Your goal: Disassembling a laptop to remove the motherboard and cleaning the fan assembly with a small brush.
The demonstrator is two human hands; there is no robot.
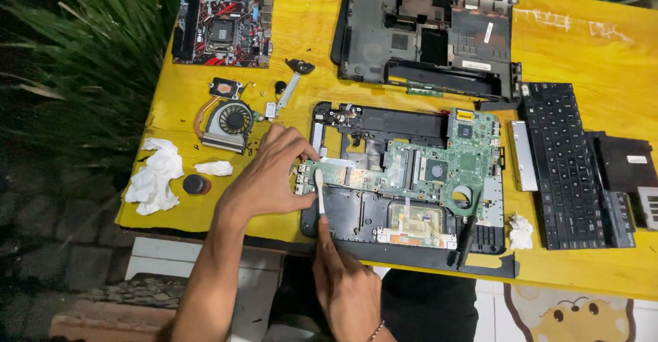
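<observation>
My left hand lies flat with fingers spread, pressing the left end of the green circuit board. That board sits in a black laptop base near the tabletop's front edge. My right hand is closed around a white brush, covering its handle, bristles on the board. Beyond lie a cooling fan, crumpled tissues and a keyboard, cut off at the right.
</observation>
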